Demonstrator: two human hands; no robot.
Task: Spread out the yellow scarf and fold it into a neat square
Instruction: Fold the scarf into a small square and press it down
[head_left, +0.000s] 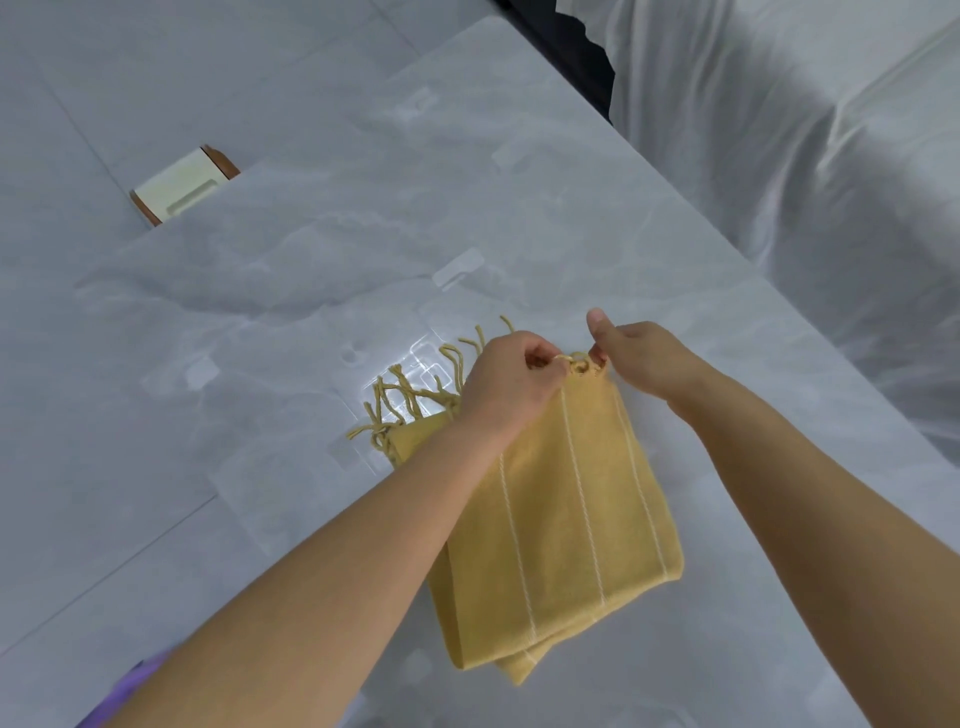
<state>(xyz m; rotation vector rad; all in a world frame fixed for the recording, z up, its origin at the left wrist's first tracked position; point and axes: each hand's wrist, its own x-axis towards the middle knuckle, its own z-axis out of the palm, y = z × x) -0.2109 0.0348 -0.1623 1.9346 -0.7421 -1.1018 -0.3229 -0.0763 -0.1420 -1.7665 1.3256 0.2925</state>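
- Head view: the yellow scarf (571, 519), crossed by thin white stripes, lies folded in layers on the grey marbled table (363, 234).
- Its knotted fringe (410, 400) fans out at the far left end.
- Left hand (506, 384), fingers curled, pinches the scarf's far edge.
- Right hand (644, 358) pinches that same edge just beside it, thumb raised.
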